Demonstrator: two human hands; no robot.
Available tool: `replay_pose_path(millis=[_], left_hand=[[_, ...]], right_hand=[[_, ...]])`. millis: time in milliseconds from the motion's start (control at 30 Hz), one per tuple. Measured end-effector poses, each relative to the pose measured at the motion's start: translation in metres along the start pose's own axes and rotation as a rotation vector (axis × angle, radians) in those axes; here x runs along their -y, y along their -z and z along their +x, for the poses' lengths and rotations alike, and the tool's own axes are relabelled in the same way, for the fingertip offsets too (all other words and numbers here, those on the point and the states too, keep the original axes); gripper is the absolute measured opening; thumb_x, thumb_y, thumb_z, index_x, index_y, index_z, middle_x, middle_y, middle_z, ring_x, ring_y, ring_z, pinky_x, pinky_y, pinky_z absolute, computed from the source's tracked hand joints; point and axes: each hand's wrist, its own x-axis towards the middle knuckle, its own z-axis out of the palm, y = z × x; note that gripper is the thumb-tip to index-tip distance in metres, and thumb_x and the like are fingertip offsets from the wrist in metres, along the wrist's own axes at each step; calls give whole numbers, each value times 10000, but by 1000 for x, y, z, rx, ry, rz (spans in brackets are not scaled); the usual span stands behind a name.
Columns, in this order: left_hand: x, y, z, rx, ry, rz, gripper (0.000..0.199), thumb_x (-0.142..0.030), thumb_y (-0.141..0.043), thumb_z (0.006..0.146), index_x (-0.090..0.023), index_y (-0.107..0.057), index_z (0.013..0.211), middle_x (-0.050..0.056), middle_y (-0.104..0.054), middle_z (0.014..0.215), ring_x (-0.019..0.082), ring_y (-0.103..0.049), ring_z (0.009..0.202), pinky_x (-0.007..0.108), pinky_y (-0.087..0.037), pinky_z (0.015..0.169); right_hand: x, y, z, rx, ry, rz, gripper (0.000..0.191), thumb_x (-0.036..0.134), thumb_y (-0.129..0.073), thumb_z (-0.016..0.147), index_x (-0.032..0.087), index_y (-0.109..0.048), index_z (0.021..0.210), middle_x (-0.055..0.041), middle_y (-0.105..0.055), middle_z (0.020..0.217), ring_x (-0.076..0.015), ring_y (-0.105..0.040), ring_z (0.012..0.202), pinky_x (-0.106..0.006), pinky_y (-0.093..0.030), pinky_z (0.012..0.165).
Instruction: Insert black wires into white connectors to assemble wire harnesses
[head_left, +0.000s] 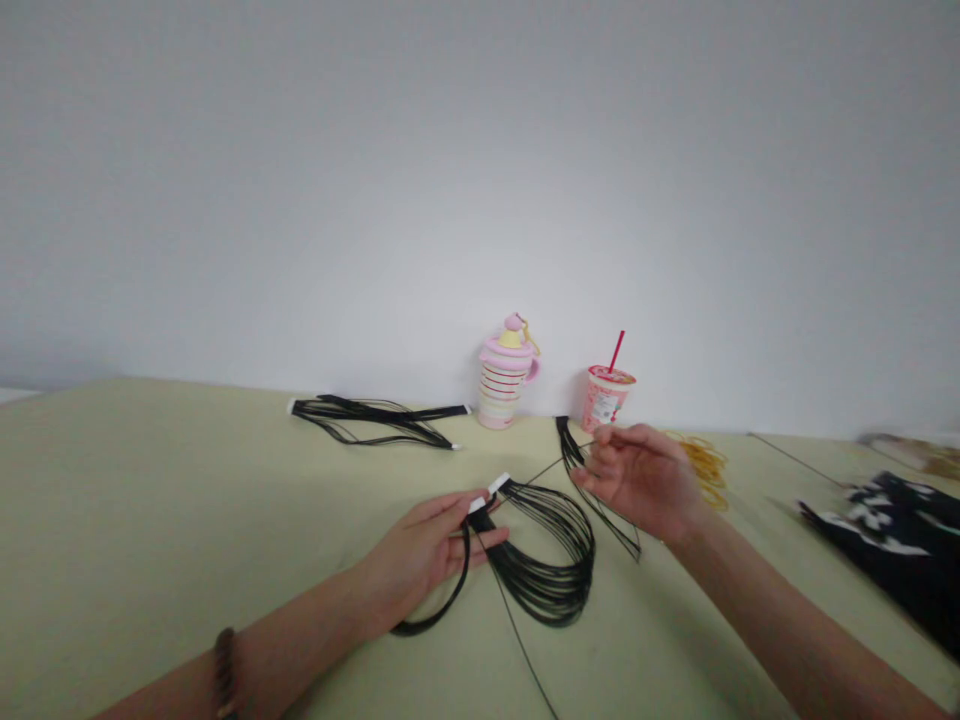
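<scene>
My left hand point(420, 555) is closed on a black wire harness point(559, 590), gripping it near its two white connectors point(477, 505). The many thin wires bend round in a loop to the right of my fingers, just over the table. Between finger and thumb, my right hand point(645, 480) pinches a thin black strand point(547, 466) that runs down left to the connectors. Another thin strand point(517, 630) hangs from the left hand's grip toward the near edge of view. Beneath the right hand, a second black wire bundle point(611, 525) lies partly hidden.
A further black wire harness point(375, 415) rests at the back left of the table point(150, 520). Against the wall stand a pink striped cup point(501, 395) and a red-and-white cup point(604, 400) with a straw. Yellow rubber bands point(705, 465) and black-and-white fabric point(892, 540) lie right.
</scene>
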Motion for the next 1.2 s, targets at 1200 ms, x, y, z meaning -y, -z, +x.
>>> replay_pose_path(millis=[1200], left_hand=[[0, 5, 3, 20, -2, 125, 334, -278, -566, 759, -84, -593, 1029, 162, -614, 1089, 230, -646, 843, 325, -479, 812]], right_hand=[[-99, 7, 2, -25, 269, -1463, 179, 153, -469, 720, 143, -565, 569, 38, -460, 509, -64, -377, 481, -173, -247, 465]])
